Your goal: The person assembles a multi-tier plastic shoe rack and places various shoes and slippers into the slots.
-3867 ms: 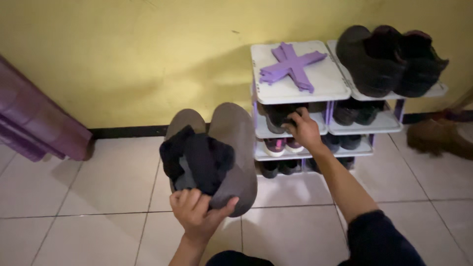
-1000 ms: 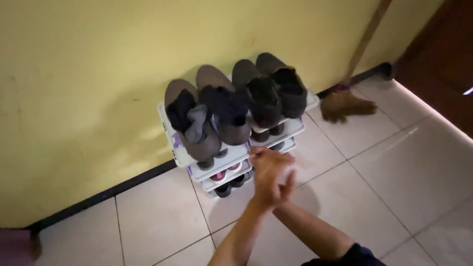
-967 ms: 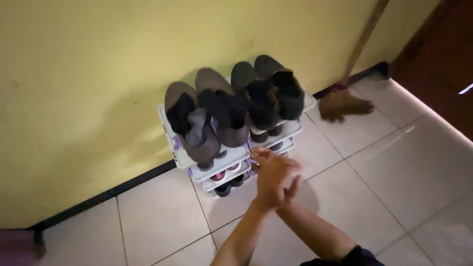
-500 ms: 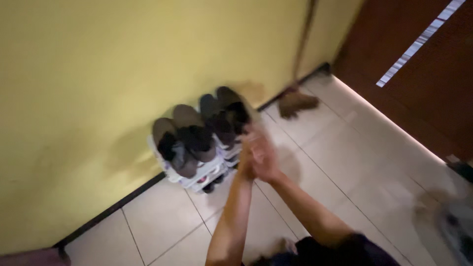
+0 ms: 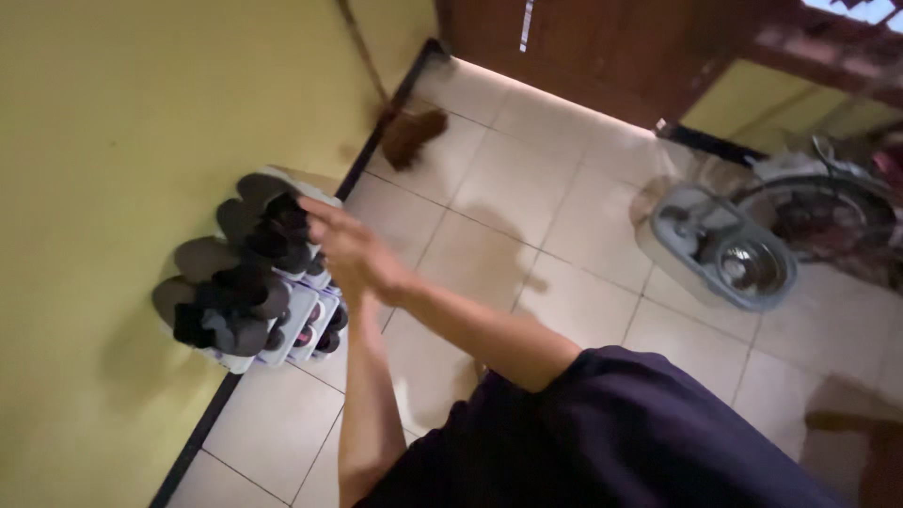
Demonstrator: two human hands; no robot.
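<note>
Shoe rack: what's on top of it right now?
Four dark shoes lie in a row on top of the rack, socks tucked in. The rack's top is mostly covered; lower shelves barely show.

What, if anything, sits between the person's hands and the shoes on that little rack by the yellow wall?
Nothing visible does. The hands, blurred and held together so they cannot be told apart, are in front of the shoe rack, overlapping its right end in the head view. The dark shoes on top lie just to their left, with only open air between.

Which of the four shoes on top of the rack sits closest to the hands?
The dark shoe at the end of the row towards the broom; the hands hover right beside it, while the other three lie farther along the wall.
</note>
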